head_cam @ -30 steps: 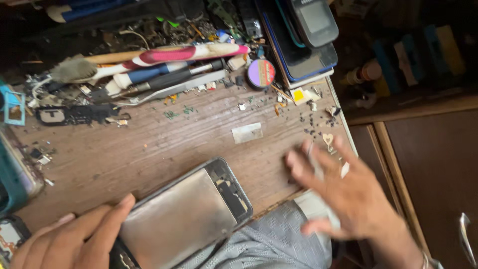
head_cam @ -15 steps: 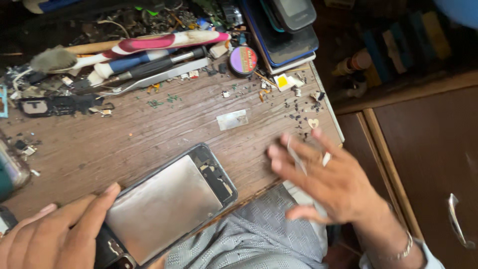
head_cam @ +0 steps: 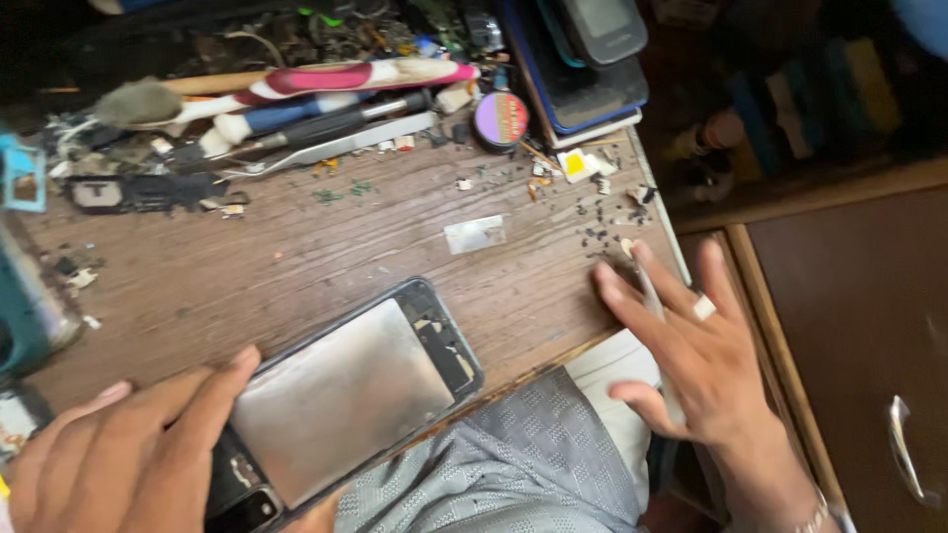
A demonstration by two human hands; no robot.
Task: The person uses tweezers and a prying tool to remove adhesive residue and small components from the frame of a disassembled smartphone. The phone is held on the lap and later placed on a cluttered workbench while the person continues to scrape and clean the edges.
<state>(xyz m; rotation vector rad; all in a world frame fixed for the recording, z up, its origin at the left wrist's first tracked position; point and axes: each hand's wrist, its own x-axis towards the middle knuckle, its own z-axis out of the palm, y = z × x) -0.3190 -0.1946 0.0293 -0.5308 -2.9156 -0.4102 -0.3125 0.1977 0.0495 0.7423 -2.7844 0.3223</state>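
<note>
My left hand (head_cam: 118,454) grips the lower left end of an opened phone (head_cam: 346,395), which lies tilted at the table's front edge with its bare metal plate facing up. My right hand (head_cam: 691,345) rests over the table's right front corner with its fingers spread. A thin pale tool (head_cam: 654,296), like tweezers, runs between its index and middle fingers, and its tip reaches a scatter of tiny dark screws (head_cam: 597,237). There is a pale ring (head_cam: 703,308) on one finger.
The wooden table (head_cam: 296,257) carries brushes and screwdrivers (head_cam: 296,109) along the back, a round tin (head_cam: 501,118), a small clear strip (head_cam: 475,235), stacked phones (head_cam: 592,59) and a teal box (head_cam: 25,306). A brown cabinet with a metal handle (head_cam: 904,449) stands to the right.
My right hand has come in from the right and settled with its fingertips on the table corner by the screws. My left hand has kept its hold on the phone.
</note>
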